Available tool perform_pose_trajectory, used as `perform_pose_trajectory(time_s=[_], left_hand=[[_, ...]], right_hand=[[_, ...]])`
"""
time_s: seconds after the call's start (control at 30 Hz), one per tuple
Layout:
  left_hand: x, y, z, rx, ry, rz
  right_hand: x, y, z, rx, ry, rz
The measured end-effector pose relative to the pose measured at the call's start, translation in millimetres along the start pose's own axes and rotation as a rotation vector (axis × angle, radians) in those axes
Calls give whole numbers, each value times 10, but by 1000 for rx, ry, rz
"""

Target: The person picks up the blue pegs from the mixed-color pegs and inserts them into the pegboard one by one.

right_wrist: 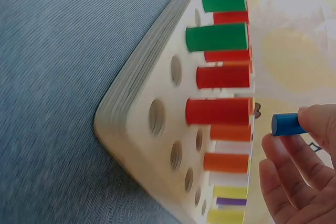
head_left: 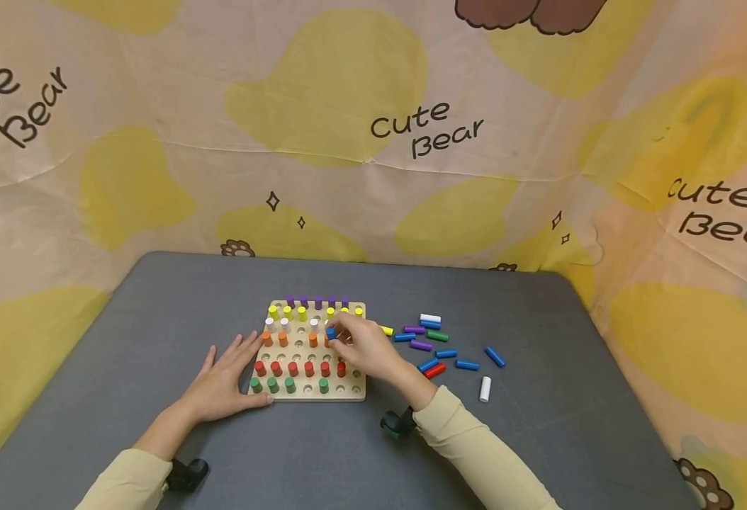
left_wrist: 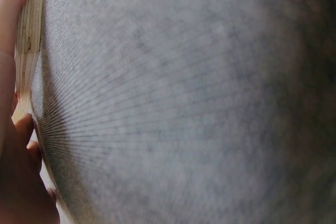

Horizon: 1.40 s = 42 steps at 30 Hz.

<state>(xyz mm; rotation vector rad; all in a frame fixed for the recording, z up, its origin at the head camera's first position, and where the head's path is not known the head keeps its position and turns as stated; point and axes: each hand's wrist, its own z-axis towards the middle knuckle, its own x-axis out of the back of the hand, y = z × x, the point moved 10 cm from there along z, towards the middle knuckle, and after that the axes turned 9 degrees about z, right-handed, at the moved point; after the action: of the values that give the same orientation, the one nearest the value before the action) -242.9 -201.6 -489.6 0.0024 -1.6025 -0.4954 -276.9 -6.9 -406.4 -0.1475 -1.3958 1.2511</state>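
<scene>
A wooden pegboard [head_left: 346, 398] with round holes stands on the grey table, bearing rows of green, red, orange, white, yellow and purple pegs. Over its right half, my right hand [head_left: 368, 348] pinches a blue peg [right_wrist: 286, 124] between thumb and fingers, held above the standing pegs. My left hand [head_left: 222, 382] lies with spread fingers at the board's left side, its thumb touching the near left corner. In the left wrist view the thumb [left_wrist: 9, 17] rests along the board's layered edge [left_wrist: 30, 40]. Several holes show between the red and orange rows.
Loose pegs lie scattered right of the board: several blue pegs [head_left: 467, 365], purple pegs [head_left: 421, 345], a green peg [head_left: 438, 336], a red peg [head_left: 435, 370] and a white peg [head_left: 485, 389]. A patterned cloth [head_left: 322, 92] hangs behind the table [head_left: 571, 439].
</scene>
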Motion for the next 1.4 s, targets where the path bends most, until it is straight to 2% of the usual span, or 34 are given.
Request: perform_pose_trajectory(time_s=[0.3,1.03,1.4], left_hand=[[5,1,4,-1,2,9],[14,3,-4,-4,13,7],[24,20,-6,-6,21,-2]], right_hand=[[-140,-13,109,-62,-33,42],[-588,-156,310,-87,-84,49],[-724,-196,393,-83,-97,19]])
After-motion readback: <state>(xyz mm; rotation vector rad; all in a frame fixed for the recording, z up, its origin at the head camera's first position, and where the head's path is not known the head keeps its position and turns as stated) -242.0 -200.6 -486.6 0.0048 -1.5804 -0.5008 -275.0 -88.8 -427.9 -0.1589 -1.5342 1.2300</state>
